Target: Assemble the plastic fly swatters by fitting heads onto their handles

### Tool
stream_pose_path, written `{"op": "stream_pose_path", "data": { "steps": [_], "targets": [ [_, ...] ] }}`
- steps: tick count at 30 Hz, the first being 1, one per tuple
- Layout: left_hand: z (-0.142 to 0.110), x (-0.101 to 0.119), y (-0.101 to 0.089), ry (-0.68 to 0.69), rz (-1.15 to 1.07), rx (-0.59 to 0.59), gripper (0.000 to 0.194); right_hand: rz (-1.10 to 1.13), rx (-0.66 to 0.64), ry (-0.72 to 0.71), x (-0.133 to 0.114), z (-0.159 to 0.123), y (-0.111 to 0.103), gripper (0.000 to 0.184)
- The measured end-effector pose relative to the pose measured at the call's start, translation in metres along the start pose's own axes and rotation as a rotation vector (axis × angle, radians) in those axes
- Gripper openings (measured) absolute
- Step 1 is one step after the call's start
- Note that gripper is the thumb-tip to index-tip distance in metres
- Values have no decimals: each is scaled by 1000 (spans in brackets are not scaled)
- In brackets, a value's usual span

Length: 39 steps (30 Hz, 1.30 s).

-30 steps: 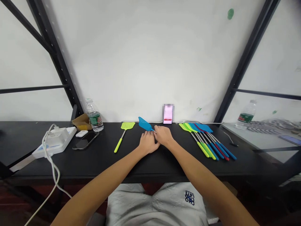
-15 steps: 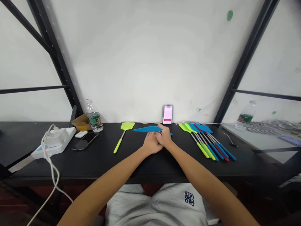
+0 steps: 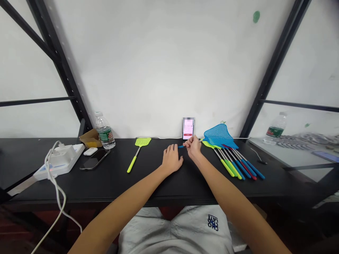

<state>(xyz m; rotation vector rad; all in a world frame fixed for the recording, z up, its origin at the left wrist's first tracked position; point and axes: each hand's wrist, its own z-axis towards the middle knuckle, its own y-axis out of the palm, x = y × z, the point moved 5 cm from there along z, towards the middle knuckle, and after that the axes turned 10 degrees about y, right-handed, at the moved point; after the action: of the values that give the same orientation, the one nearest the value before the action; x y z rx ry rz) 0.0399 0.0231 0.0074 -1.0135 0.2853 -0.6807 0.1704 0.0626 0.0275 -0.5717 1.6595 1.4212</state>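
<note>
A blue fly swatter (image 3: 220,135) is in my right hand (image 3: 194,147), its fingers closed around the handle. Its perforated head points right, over the heads of several other swatters; the handle's end sticks out to the left. My left hand (image 3: 172,158) rests on the black table just left of that handle end, fingers stretched out and holding nothing. To the right lies a fanned group of swatters (image 3: 239,164) with green, blue and red handles. A single yellow-green fly swatter (image 3: 139,151) lies by itself on the left.
A phone with a lit screen (image 3: 188,127) leans against the wall. At the left are a water bottle (image 3: 106,132), a small cardboard box (image 3: 90,137), a white case (image 3: 90,151), a dark phone (image 3: 94,159) and a white power strip (image 3: 62,158) with cables. Black metal posts (image 3: 275,67) frame the table.
My hands have parted. The blue swatter has swung from pointing left to pointing right in my right hand, and my left hand now lies flat on the table.
</note>
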Motion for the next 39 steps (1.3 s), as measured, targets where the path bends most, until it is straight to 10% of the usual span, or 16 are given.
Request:
{"op": "stream_pose_path", "data": {
  "steps": [6, 15, 39],
  "targets": [
    [2, 4, 0, 49, 44, -84, 26, 169, -114, 276, 11, 0, 0, 39],
    [2, 5, 5, 52, -17, -195, 31, 164, -225, 471, 18, -3, 8, 43],
    [0, 24, -1, 101, -48, -238, 26, 61, -537, 606, 0, 5, 0, 51]
  ]
}}
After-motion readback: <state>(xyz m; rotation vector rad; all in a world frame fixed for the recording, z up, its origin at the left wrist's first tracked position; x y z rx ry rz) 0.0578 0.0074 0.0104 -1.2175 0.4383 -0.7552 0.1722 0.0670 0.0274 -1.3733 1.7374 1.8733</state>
